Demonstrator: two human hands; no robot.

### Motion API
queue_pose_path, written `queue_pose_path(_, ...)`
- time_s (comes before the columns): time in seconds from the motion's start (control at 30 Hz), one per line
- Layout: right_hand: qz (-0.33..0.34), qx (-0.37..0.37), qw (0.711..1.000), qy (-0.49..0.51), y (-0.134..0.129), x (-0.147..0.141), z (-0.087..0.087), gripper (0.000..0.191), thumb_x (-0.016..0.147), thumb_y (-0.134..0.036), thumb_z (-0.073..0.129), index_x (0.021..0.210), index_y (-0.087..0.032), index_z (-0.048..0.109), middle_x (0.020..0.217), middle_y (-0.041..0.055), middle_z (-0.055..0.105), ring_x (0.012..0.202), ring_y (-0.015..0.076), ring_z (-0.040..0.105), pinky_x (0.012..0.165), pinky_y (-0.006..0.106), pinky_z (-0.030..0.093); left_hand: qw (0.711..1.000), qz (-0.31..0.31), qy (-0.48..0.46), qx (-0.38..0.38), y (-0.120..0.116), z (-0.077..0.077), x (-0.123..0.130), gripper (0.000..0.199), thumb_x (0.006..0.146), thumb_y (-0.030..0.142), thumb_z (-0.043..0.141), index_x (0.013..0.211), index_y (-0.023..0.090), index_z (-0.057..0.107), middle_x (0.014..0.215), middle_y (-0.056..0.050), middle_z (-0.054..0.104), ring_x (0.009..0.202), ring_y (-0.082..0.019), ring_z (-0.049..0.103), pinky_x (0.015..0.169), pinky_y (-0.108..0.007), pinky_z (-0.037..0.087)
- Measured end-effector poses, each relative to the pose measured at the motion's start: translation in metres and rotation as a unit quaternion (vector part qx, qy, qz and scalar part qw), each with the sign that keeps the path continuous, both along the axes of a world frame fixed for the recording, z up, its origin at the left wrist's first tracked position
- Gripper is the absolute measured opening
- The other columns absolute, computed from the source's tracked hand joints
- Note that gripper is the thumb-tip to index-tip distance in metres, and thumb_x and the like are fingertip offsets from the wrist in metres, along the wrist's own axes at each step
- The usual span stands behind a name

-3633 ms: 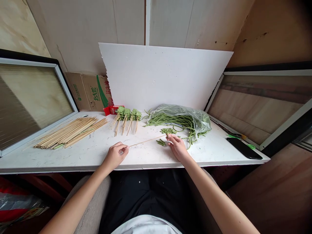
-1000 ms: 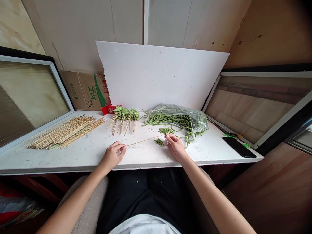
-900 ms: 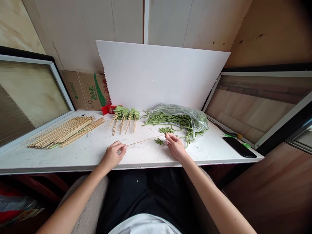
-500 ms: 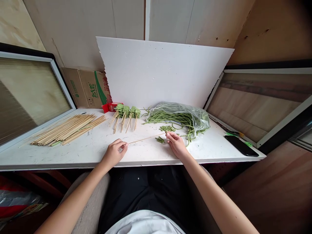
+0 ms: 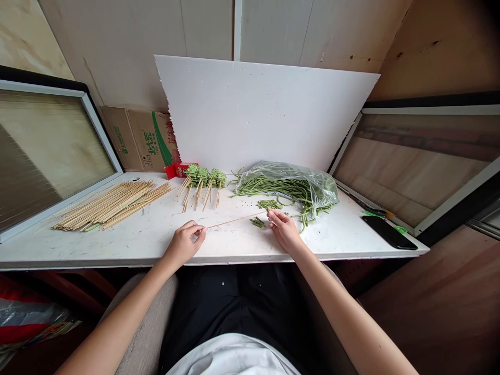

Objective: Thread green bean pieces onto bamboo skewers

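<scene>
Bean skewers (image 5: pixel 192 171) at a white worktop (image 5: pixel 222 250)

Surface pale, scuffed, marked with grey streaks. White board (image 5: pixel 265 114) leaning at the back, side edges ragged; panelled wall behind. Framed panels (image 5: pixel 422 156) flank the worktop, one each side. Cardboard carton (image 5: pixel 144 140) in the back left corner, red packet (image 5: pixel 177 171) near it.

Counts: one thin stick (image 5: pixel 234 221) in use, spanning the gap between the hands above the worktop. Left hand (image 5: pixel 185 242) pinches its near end; right hand (image 5: pixel 284 229) has fingertips closed at its far end. Whether a bean piece sits there too: too small to tell. Bean skewers, four clusters in a row. Cut beans, two groups: heap (image 5: pixel 269 204) and smaller bunch (image 5: pixel 257 222). One clear bag (image 5: pixel 322 187) of long beans (image 5: pixel 265 186). One black phone (image 5: pixel 389 233), right. Loose sticks (image 5: pixel 105 205), left: overlapping, uncountable.
</scene>
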State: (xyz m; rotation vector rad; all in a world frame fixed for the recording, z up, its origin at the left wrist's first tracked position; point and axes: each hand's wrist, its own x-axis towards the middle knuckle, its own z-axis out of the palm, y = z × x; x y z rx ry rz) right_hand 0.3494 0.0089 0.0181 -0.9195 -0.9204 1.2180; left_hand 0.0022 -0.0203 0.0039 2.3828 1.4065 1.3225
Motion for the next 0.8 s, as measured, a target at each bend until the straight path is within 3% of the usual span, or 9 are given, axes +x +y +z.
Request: queue_pose_path(0.8, -0.015, 0.014, 0.999, -0.030, 0.0006, -0.0016, 0.0006, 0.041, 0.063, -0.052, 0.094, 0.084, -0.021, 0.079, 0.091, 0.0056, 0.071, 0.079, 0.0171, 0.061, 0.060, 0.027, 0.047, 1.000, -0.029, 0.002, -0.003, 0.0032, -0.0048, -0.0028, 0.026, 0.102, 0.028, 0.053, 0.094, 0.018, 0.075, 0.085, -0.004, 0.065, 0.073, -0.015, 0.061, 0.073, -0.027, 0.050)
